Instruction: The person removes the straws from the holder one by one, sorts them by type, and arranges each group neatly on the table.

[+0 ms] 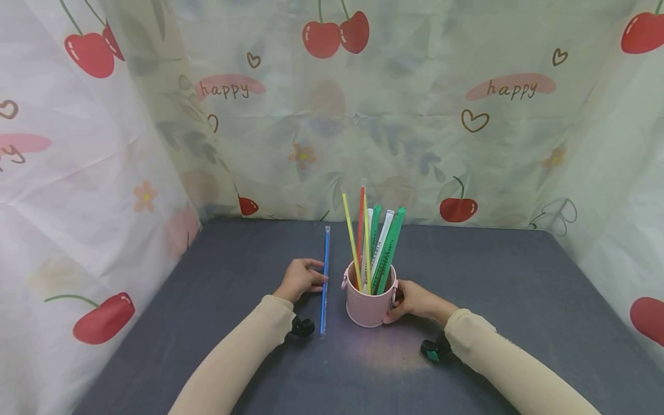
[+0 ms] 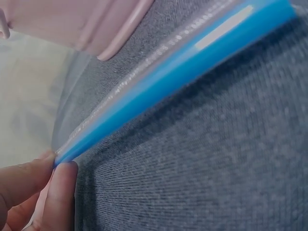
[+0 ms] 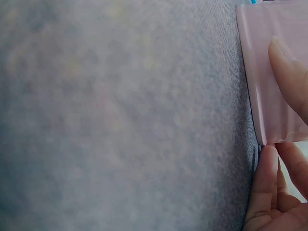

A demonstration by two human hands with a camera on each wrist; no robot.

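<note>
My left hand [image 1: 301,279] pinches a blue drinking straw [image 1: 324,308] in a clear printed wrapper, between thumb and fingertips. In the left wrist view the straw [image 2: 178,79] slants up from the fingertips over the dark cloth. Just to its right, a small pink bucket [image 1: 368,308] stands upright. It holds yellow straws [image 1: 349,222], a red straw [image 1: 361,207] and several green [image 1: 392,242] and white wrapped straws [image 1: 383,236]. My right hand [image 1: 417,301] grips the bucket's right side, its thumb [image 3: 288,77] on the wall and its fingers by the bottom edge.
A dark grey cloth [image 1: 487,271] covers the table. Behind and at both sides hangs a pale curtain [image 1: 415,86] printed with cherries, hearts and "happy". Black wrist devices [image 1: 436,350] are worn below both hands.
</note>
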